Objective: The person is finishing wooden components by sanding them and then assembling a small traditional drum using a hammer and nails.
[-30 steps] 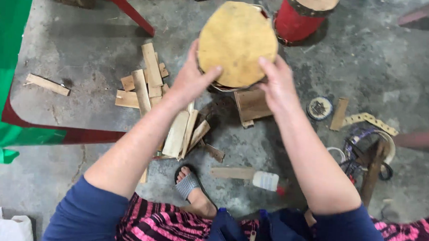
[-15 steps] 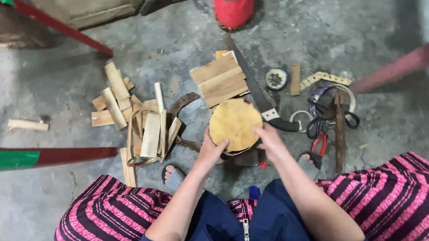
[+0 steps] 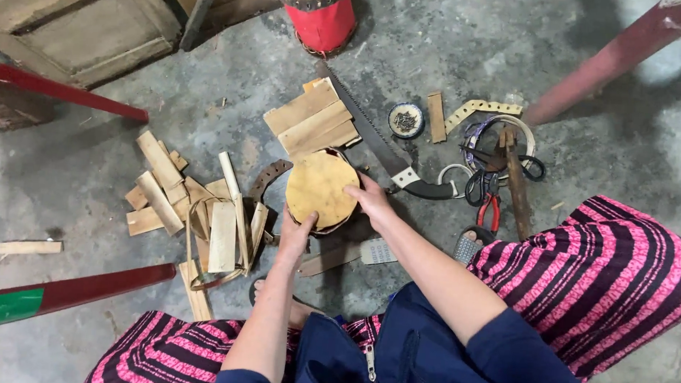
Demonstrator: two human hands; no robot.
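A small round drum with a tan skin head (image 3: 319,189) rests low on the concrete floor in front of me. My left hand (image 3: 295,234) grips its near left rim. My right hand (image 3: 369,198) holds its right rim. Both hands are closed around the drum's edge. A dark strap (image 3: 268,176) curls beside the drum on its left.
A handsaw (image 3: 372,136) lies across stacked wooden boards (image 3: 311,116) behind the drum. Loose wood slats (image 3: 189,205) are scattered left. Scissors, pliers (image 3: 488,208), a tin of nails (image 3: 406,120) and a hammer (image 3: 516,175) sit right. A red drum (image 3: 322,16) stands at the top.
The drum has come down from in front of my face to the floor. My view has tilted downward and both hands have stayed on its rim.
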